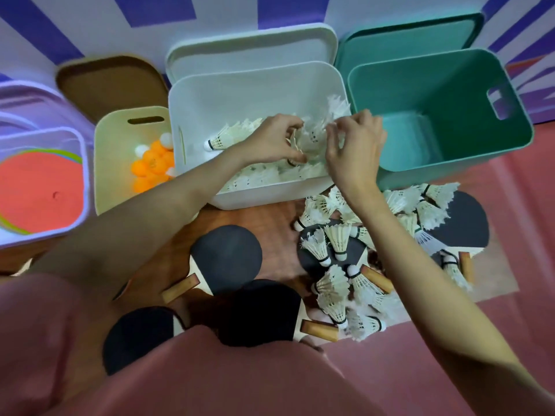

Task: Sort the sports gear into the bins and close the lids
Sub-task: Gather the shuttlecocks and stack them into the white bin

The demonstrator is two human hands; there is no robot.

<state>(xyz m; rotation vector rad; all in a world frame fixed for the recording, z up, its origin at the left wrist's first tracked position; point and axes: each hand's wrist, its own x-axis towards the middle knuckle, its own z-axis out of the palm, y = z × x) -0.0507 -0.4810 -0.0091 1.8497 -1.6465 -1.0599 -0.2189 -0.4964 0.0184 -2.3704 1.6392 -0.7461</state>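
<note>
Both my hands reach over the white bin [270,195], which holds several white shuttlecocks [223,139]. My left hand [271,142] is curled around shuttlecocks just above the pile inside. My right hand [356,148] hovers beside it over the bin's right side, fingers bent and touching feathers; whether it grips one I cannot tell. More shuttlecocks [336,247] lie scattered on the floor in front, mixed with black table tennis paddles [228,256]. The teal bin [444,115] on the right is empty. A cream bin [126,157] holds orange and white balls [153,166].
A clear bin [45,187] with flat coloured discs stands at far left. Lids lean behind the bins: brown [108,85], white [252,46], teal [411,34]. A striped wall is close behind. My pink-clothed knees fill the bottom of the view.
</note>
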